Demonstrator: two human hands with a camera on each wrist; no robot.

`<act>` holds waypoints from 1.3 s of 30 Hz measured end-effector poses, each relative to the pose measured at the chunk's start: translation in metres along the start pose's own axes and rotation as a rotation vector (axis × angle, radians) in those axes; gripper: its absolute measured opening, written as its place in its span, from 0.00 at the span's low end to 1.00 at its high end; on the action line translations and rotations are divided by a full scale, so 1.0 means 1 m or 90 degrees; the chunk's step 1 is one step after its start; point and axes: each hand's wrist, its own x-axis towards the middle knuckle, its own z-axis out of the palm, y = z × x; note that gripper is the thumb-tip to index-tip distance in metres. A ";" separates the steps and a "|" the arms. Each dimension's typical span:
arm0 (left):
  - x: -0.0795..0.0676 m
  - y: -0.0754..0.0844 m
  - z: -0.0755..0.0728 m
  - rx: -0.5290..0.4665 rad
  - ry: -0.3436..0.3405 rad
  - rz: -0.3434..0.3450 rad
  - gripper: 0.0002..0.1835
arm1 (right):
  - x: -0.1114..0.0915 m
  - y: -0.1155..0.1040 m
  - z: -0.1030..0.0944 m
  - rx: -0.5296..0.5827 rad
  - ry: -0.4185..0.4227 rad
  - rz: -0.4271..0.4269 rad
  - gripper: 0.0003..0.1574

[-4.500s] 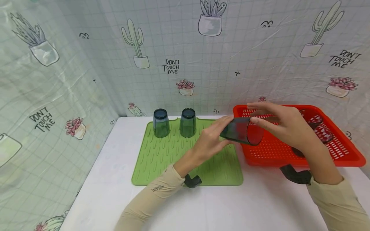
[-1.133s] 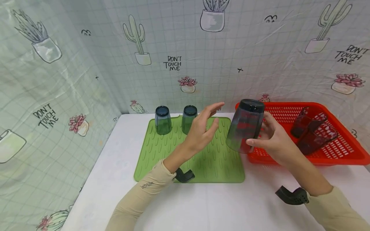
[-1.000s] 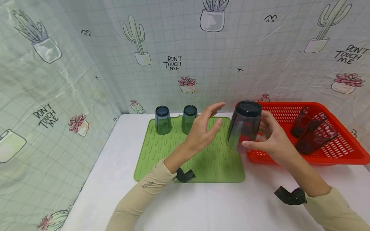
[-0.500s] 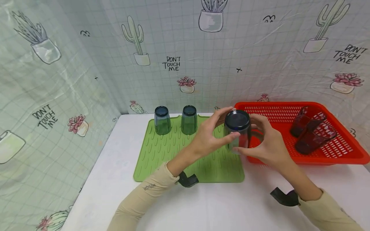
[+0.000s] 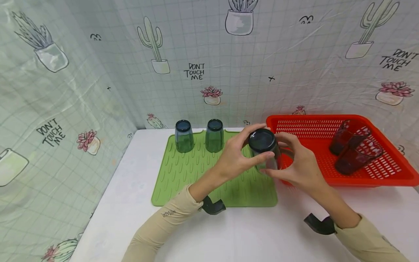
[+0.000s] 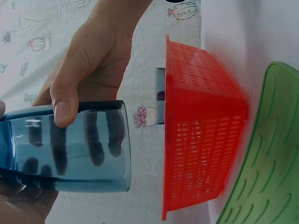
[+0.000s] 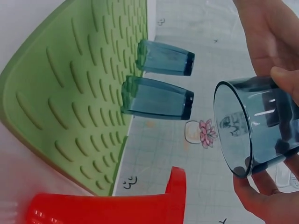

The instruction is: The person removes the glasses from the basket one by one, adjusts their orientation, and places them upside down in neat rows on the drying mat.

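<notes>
A blue-tinted drinking glass (image 5: pixel 262 141) is held bottom-up between both hands, above the right part of a green drying mat (image 5: pixel 196 178). My left hand (image 5: pixel 233 157) grips it near the base, thumb in front and fingers behind. Lower down, toward the rim, my right hand (image 5: pixel 302 163) holds the same glass; its thumb lies along the wall in the left wrist view, and fingers show through the glass (image 6: pixel 88 144). Two similar glasses stand upside down at the mat's back edge, a left one (image 5: pixel 184 137) and a right one (image 5: pixel 214 136).
A red perforated basket (image 5: pixel 311 142) stands right of the mat. Inside it lean two more glasses, one behind (image 5: pixel 347 140) and one in front (image 5: pixel 355 158). A patterned curtain (image 5: pixel 209 47) hangs behind the white table (image 5: pixel 248 233).
The right hand has brought the glass left from beside the basket to over the mat. My left hand, earlier apart from it, has closed around its base end.
</notes>
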 end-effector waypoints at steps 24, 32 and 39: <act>-0.016 -0.025 -0.005 -0.002 0.030 -0.011 0.37 | 0.005 -0.004 -0.008 -0.017 -0.143 0.065 0.50; -0.021 -0.045 -0.013 0.058 0.069 -0.035 0.37 | -0.001 0.006 -0.050 -0.086 -0.128 0.124 0.46; -0.024 -0.055 -0.016 0.068 0.078 -0.058 0.37 | -0.013 0.029 -0.089 -0.195 -0.129 0.194 0.46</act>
